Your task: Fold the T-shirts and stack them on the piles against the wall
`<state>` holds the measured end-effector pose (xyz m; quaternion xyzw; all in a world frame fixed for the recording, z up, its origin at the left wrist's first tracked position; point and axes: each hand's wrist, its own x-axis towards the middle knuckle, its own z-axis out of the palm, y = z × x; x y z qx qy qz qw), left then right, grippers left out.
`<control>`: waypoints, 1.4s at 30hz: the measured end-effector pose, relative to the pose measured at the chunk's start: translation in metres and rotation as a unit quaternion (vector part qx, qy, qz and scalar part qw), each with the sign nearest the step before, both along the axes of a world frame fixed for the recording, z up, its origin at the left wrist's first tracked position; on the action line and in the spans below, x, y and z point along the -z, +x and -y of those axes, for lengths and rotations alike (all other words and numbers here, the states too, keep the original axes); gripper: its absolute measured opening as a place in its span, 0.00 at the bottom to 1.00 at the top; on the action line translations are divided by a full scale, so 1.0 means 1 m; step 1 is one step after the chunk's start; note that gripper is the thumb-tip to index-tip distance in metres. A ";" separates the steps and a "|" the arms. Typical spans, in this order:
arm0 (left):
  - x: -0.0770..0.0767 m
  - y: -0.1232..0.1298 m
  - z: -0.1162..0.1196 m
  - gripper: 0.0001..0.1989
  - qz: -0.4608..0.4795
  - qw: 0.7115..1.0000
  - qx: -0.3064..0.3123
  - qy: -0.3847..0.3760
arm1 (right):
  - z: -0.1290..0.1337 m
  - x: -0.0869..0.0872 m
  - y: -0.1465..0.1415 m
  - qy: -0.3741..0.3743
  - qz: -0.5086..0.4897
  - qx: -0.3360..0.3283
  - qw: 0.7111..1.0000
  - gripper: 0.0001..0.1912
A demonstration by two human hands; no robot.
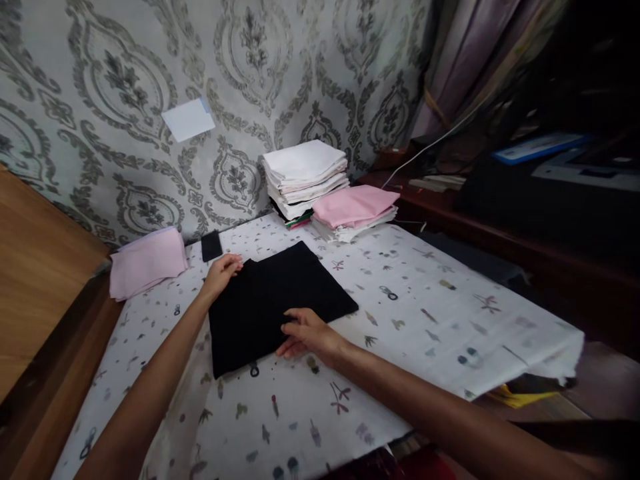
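Observation:
A black folded cloth (280, 300), perhaps a garment, lies flat on the patterned white table cover (400, 360). My left hand (223, 275) is at its far left corner, fingers stretched out loosely along the edge. Over the near edge of the cloth is my right hand (307, 333), with its thumb apart from the fingers and some fingertips beyond the black fabric. Neither hand visibly grips the cloth, though the undersides of the fingers are hidden.
A tall stack of white folded cloths (305, 170) stands against the wall, beside a lower stack topped by a pink cloth (355, 205). Pale pink folded cloth (149, 261) and a dark phone-like slab (211, 246) lie at the left. A wooden panel (40, 267) borders that side.

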<state>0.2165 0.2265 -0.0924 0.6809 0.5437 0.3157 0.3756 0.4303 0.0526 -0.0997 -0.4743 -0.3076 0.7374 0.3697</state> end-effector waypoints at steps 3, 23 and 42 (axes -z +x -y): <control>0.009 0.002 0.004 0.11 -0.054 0.996 0.017 0.063 | -0.007 0.001 0.006 0.068 0.117 -0.037 0.990 0.16; 0.028 0.003 -0.033 0.13 -0.090 0.986 0.066 0.123 | -0.184 0.011 -0.054 0.260 0.438 0.000 0.860 0.03; 0.020 -0.006 -0.031 0.15 -0.185 0.971 0.102 0.115 | -0.185 0.013 -0.058 0.200 0.278 0.084 0.936 0.09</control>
